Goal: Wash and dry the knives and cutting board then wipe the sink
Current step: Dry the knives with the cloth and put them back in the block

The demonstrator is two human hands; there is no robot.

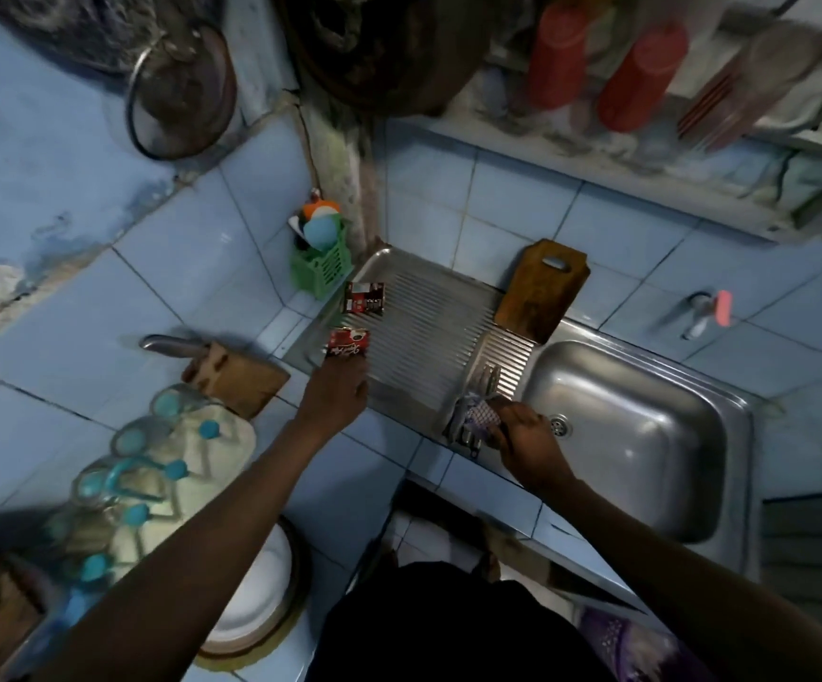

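Observation:
A brown wooden cutting board (540, 289) leans against the tiled wall at the back of the steel drainboard (423, 337). Several knives (477, 386) lie on the drainboard beside the sink basin (635, 435). My right hand (527, 435) grips a patterned cloth (480, 415) pressed on the knife handles at the drainboard's front edge. My left hand (337, 391) holds a small red box (348, 343) at the drainboard's left edge. A second red box (364, 297) stands just behind it.
A green basket (322, 268) with sponges hangs in the wall corner. A wooden knife block (231, 376) with a steel handle sits on the left counter, beside jars with teal lids (153, 460). A tap (701, 312) juts from the wall right of the board.

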